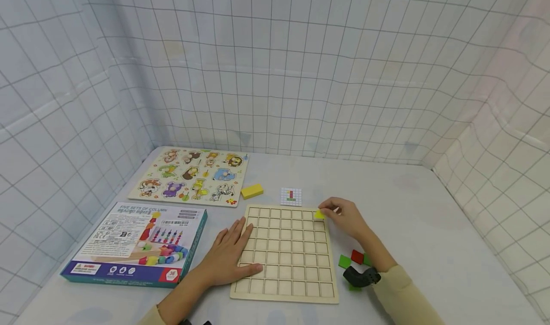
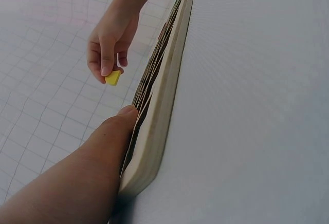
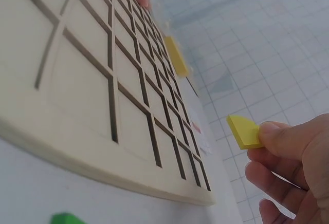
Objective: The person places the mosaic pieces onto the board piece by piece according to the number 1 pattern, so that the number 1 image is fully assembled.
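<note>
A wooden grid board [image 1: 285,263] lies flat in the middle of the table, its square cells bare. Over its far right corner, my right hand [image 1: 343,216] pinches a small yellow tile [image 1: 319,214] between thumb and fingertips. In the right wrist view the yellow tile [image 3: 243,131] appears above the board, apart from it. My left hand [image 1: 229,258] rests with straight, spread fingers on the board's left edge, the thumb lying over the near cells. From the left wrist view, that thumb [image 2: 110,136] touches the board's side [image 2: 159,116].
Beyond the board lie a small pattern card [image 1: 291,196] and a yellow block [image 1: 252,191]. Red [image 1: 357,256] and green tiles [image 1: 344,261] sit by my right forearm. On the left are an animal puzzle board [image 1: 206,202] and a bead toy box [image 1: 137,244].
</note>
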Motion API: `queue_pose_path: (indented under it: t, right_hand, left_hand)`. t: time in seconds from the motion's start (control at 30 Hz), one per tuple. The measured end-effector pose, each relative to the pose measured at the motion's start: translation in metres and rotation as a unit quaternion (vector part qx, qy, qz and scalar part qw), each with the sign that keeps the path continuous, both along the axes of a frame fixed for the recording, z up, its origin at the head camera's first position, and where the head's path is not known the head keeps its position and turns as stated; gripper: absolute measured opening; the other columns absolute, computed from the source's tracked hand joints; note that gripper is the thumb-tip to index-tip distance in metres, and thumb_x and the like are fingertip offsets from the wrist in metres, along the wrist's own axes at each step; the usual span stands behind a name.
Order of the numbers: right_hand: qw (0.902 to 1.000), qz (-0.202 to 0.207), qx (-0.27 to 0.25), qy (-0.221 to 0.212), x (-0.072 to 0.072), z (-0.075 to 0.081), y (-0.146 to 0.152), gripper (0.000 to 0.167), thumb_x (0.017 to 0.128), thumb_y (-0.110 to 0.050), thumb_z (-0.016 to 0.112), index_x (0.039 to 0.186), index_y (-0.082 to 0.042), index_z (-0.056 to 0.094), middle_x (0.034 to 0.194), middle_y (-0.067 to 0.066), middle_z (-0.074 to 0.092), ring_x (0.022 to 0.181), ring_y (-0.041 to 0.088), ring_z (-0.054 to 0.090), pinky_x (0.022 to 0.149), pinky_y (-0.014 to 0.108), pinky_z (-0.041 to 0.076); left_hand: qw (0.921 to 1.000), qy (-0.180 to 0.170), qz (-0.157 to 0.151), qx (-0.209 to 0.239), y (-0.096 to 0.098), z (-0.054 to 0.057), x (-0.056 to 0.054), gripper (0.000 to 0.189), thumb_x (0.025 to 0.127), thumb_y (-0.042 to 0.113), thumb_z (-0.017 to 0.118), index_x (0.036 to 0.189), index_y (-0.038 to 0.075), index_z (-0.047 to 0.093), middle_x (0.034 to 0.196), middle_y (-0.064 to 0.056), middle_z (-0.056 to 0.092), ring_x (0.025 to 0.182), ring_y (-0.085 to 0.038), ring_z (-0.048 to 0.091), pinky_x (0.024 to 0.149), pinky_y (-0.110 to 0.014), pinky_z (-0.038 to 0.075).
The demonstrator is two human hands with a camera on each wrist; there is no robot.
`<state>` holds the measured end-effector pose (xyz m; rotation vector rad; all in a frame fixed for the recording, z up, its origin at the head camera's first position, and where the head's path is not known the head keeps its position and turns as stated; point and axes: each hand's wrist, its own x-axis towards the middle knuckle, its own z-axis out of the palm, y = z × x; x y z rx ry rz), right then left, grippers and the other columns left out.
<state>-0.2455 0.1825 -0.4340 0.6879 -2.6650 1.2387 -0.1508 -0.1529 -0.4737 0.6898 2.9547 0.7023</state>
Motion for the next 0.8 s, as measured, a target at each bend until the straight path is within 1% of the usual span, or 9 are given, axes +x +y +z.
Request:
queue_pose_path:
  t: [0.17,0.33,0.5,0.67,0.8]
  right_hand:
    - [0.9998,0.016,-0.007,0.0,0.001,0.003,-0.008,0.011,0.094,-0.014,0.066,0.096,-0.005,0.072,0.088,-0.001,0.07,0.082,0.018,0.061,0.074,0.038,0.049]
    - [0.9996,0.025,-0.012,0.002,0.001,0.003,-0.013,0.009,0.094,-0.013,0.066,0.097,-0.007,0.072,0.09,-0.002,0.07,0.083,0.016,0.061,0.075,0.037,0.049]
    - [0.9991,0.039,-0.015,0.007,0.002,0.004,-0.018,0.011,0.095,-0.012,0.065,0.099,-0.005,0.072,0.091,-0.003,0.07,0.083,0.015,0.061,0.075,0.037,0.05]
    - [0.9986,0.05,-0.019,0.001,0.002,0.005,-0.025,0.013,0.096,-0.013,0.064,0.101,-0.003,0.071,0.091,-0.003,0.07,0.083,0.015,0.061,0.076,0.036,0.049]
    - [0.9981,0.058,-0.022,0.001,0.0,0.006,-0.032,0.013,0.096,-0.015,0.064,0.1,-0.005,0.072,0.091,-0.004,0.07,0.083,0.014,0.061,0.076,0.035,0.049]
  left_hand:
    - [1.0,-0.003,0.0,0.002,0.0,0.001,0.001,0.104,0.085,0.071,0.054,0.155,0.003,0.021,0.161,-0.019,0.007,0.148,-0.033,0.005,0.112,-0.059,0.008]
    - [1.0,-0.001,0.001,0.001,0.001,0.001,0.001,0.104,0.085,0.072,0.054,0.155,0.003,0.02,0.161,-0.019,0.007,0.148,-0.033,0.005,0.112,-0.059,0.008]
    - [1.0,-0.001,0.001,0.0,0.0,0.0,0.0,0.104,0.085,0.072,0.053,0.155,0.004,0.021,0.161,-0.019,0.007,0.148,-0.033,0.004,0.112,-0.059,0.008]
    - [1.0,-0.002,0.001,0.002,0.0,-0.001,0.0,0.103,0.085,0.072,0.053,0.155,0.004,0.021,0.161,-0.019,0.007,0.148,-0.033,0.004,0.112,-0.059,0.008]
    - [1.0,0.001,0.0,-0.001,0.0,-0.002,0.0,0.103,0.085,0.073,0.053,0.156,0.004,0.02,0.161,-0.018,0.006,0.148,-0.032,0.004,0.112,-0.059,0.008]
